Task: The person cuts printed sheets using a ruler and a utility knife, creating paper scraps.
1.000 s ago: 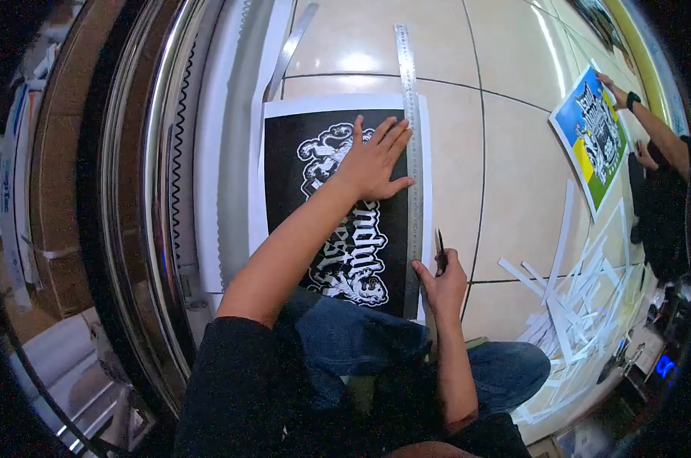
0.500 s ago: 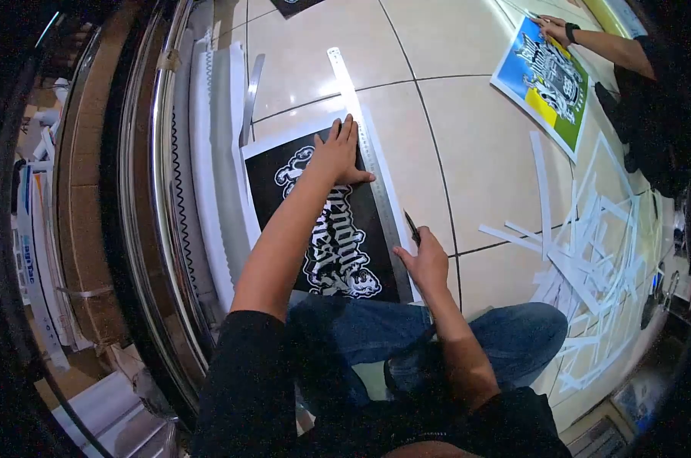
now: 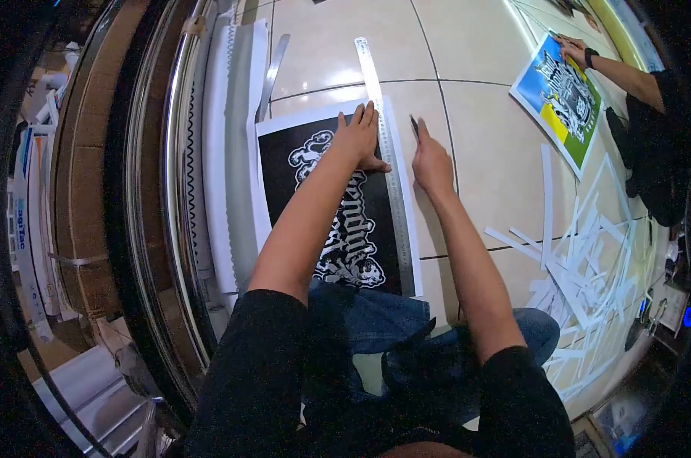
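A black print with white lettering and a white border (image 3: 284, 172) lies on the tiled floor before my knees. Along its right border runs a long metal ruler (image 3: 370, 72), its far end reaching past the sheet. My left hand (image 3: 360, 141) is spread flat, fingers pointing away, pressing on the print and the ruler's edge. To the right of the ruler, my right hand (image 3: 434, 162) is closed around a slim dark cutter (image 3: 415, 128), its tip pointing away from me, apart from the sheet.
Cut white strips (image 3: 582, 267) are heaped on the floor at right. Another person's hands (image 3: 574, 52) touch a colourful print (image 3: 559, 99) at the upper right. Long rolls and a metal bar (image 3: 170, 137) stand at left, near a loose metal strip (image 3: 273, 76).
My right hand has moved forward with the cutter, from beside the sheet's near part to beside its far part. My left hand stays on the ruler. The view has shifted slightly.
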A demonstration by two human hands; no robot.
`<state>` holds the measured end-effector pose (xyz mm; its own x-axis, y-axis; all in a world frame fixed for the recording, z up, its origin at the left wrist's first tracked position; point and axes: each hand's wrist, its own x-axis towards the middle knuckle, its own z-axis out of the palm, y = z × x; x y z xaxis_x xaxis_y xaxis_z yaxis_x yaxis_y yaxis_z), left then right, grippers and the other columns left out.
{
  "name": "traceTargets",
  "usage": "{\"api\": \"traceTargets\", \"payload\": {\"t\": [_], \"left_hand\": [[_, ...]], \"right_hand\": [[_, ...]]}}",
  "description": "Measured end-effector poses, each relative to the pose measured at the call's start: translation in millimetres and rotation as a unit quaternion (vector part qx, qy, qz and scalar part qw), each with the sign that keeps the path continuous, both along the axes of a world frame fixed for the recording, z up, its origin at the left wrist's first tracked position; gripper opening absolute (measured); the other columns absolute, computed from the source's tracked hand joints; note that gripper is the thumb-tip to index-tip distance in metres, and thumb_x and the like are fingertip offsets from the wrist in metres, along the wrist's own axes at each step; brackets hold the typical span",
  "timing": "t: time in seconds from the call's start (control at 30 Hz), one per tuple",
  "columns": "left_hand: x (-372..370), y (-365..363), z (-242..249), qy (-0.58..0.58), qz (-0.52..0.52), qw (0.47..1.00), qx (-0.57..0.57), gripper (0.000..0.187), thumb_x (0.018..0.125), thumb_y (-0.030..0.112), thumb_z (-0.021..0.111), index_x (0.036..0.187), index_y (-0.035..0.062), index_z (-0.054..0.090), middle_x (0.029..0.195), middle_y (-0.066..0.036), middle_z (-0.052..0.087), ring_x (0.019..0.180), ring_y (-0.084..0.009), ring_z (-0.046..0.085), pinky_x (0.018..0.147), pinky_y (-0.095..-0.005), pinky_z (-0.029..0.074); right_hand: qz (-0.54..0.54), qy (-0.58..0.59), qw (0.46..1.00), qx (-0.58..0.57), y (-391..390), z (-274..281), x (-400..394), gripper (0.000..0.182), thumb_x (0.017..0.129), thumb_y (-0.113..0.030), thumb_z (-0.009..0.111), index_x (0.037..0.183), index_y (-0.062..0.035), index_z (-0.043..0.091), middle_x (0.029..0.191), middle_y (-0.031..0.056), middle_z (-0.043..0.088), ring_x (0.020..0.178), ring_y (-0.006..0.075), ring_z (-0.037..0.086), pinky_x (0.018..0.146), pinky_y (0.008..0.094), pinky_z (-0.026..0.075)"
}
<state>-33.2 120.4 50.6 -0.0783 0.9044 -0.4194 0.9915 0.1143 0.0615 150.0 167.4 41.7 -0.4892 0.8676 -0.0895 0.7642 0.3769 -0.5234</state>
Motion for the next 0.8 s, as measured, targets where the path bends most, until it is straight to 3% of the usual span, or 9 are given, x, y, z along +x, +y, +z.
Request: {"api": "traceTargets", "payload": {"t": [0.17,0.23,0.37,0.47,0.7,0.8], "left_hand": [[-1,-1,2,0.018,-0.016,1.000,-0.001,0.139,0.061,0.078,0.073,0.155,-0.0037,0.014,0.165,-0.019,0.009,0.152,-0.0339,0.013,0.119,-0.0616,0.017],[-3,-3,-2,0.014,-0.019,1.000,0.005,0.138,0.062,0.079,0.073,0.155,-0.0036,0.014,0.165,-0.019,0.011,0.152,-0.0339,0.013,0.119,-0.0614,0.017],[-8,-5,-12,0.010,-0.023,0.999,0.036,0.139,0.060,0.080,0.072,0.155,-0.0030,0.015,0.165,-0.018,0.013,0.152,-0.0333,0.015,0.119,-0.0614,0.017],[-8,-4,-11,0.008,-0.026,0.999,0.045,0.139,0.060,0.080,0.072,0.155,-0.0032,0.016,0.164,-0.018,0.015,0.151,-0.0328,0.017,0.119,-0.0608,0.017],[-9,-1,-16,0.046,-0.032,0.998,0.042,0.136,0.060,0.078,0.073,0.156,-0.0015,0.017,0.165,-0.016,0.016,0.151,-0.0311,0.018,0.118,-0.0643,0.014],[-10,0,-23,0.055,-0.041,0.997,0.037,0.133,0.062,0.078,0.071,0.156,-0.0007,0.018,0.165,-0.015,0.017,0.151,-0.0307,0.019,0.117,-0.0677,0.012]], "right_hand": [[-0.018,-0.011,1.000,0.017,36,-10,-57,0.042,0.092,-0.011,0.045,0.132,0.0040,0.050,0.102,0.0279,0.068,0.092,0.0445,0.068,0.081,0.0529,0.054],[0.002,-0.037,0.999,0.029,42,-10,-68,0.032,0.093,-0.012,0.047,0.116,0.0068,0.055,0.095,0.0286,0.069,0.088,0.0448,0.069,0.077,0.0520,0.056],[-0.006,-0.036,0.999,0.019,37,-9,-82,0.027,0.093,-0.014,0.045,0.109,0.0043,0.058,0.094,0.0303,0.069,0.087,0.0473,0.069,0.078,0.0540,0.055],[0.027,-0.065,0.995,0.065,32,-12,-88,0.022,0.095,-0.017,0.050,0.097,0.0031,0.059,0.086,0.0255,0.071,0.080,0.0397,0.072,0.070,0.0486,0.059],[0.028,-0.089,0.991,0.101,19,-15,-92,0.026,0.097,-0.022,0.051,0.095,0.0030,0.058,0.081,0.0225,0.070,0.078,0.0370,0.073,0.065,0.0445,0.060],[0.022,-0.080,0.992,0.093,17,-10,-92,0.028,0.097,-0.022,0.052,0.096,0.0046,0.060,0.087,0.0230,0.070,0.079,0.0368,0.073,0.066,0.0437,0.061]]}}
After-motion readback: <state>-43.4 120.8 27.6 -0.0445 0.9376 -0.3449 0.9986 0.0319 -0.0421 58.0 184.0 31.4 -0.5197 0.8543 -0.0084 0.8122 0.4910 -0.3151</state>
